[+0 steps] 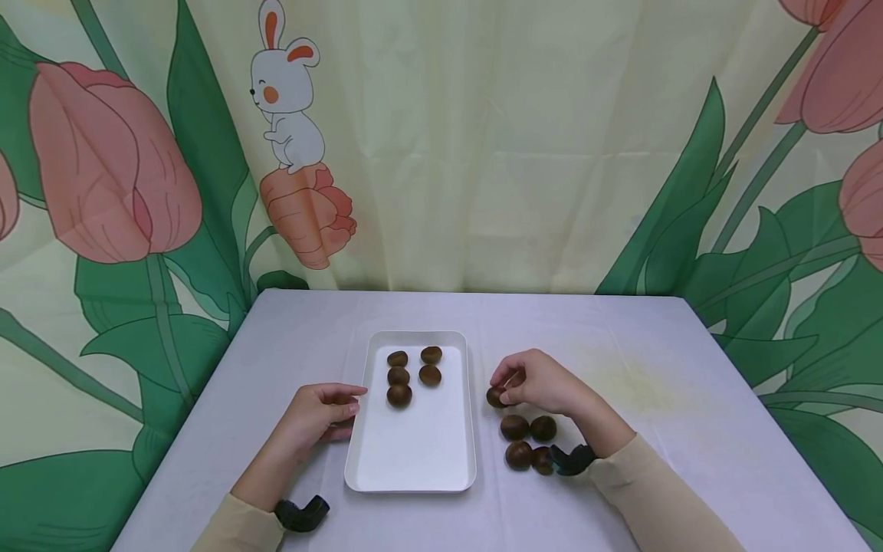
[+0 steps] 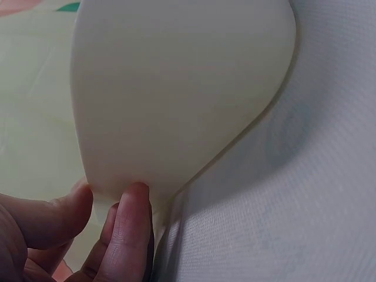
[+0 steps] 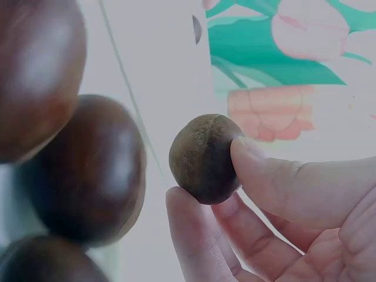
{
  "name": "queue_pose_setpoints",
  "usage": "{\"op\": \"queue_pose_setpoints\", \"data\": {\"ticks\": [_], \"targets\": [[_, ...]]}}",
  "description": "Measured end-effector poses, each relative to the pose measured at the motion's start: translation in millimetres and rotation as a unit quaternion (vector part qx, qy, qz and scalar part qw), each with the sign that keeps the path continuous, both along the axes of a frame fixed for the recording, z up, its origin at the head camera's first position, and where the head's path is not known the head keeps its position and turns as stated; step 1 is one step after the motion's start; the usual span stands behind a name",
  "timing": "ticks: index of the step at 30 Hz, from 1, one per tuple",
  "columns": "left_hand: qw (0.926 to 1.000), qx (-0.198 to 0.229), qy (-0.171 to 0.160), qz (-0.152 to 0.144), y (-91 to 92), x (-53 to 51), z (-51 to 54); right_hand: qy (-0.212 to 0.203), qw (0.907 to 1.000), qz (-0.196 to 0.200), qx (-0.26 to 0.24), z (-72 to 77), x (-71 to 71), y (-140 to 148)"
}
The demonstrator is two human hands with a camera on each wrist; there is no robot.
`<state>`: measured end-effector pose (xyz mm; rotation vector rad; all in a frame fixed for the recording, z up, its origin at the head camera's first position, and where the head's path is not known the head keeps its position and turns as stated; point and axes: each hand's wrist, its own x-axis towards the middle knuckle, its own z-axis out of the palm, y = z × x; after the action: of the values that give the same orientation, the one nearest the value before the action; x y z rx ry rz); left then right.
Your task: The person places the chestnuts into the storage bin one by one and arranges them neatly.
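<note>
In the head view my right hand pinches a brown chestnut between thumb and fingers, right of the white tray. The right wrist view shows this chestnut held at the fingertips, with a pale seam on its shell. My left hand is at the tray's left side. Up close in the left wrist view, its fingertips touch the outer wall of the tray. Inside the tray, toward the far end, chestnuts stand in two columns, three on the left and two on the right.
Several loose chestnuts lie on the white tablecloth right of the tray, below my right hand. A black wrist device sits close over one of them. Behind the table hangs a printed curtain.
</note>
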<state>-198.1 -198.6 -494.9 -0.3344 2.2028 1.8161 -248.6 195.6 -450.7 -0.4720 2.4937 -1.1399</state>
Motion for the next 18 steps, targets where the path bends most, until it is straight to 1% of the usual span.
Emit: {"op": "queue_pose_setpoints", "data": {"ticks": [2,9,14,18], "targets": [[1.0,0.0,-0.001,0.005,0.2,-0.3,0.0,0.004,1.0,0.006,-0.001,2.2,0.4,-3.0],[1.0,0.002,0.004,-0.003,-0.5,1.0,0.2,0.012,0.9997,0.016,-0.013,7.2,0.9,-16.1],[1.0,0.005,-0.002,0.001,-0.2,1.2,1.0,0.006,0.9994,0.023,-0.026,10.8,0.2,-28.0],[1.0,0.006,0.0,0.0,-0.2,1.0,0.9,-0.003,0.9989,0.026,-0.039,14.1,-1.0,-36.5]]}}
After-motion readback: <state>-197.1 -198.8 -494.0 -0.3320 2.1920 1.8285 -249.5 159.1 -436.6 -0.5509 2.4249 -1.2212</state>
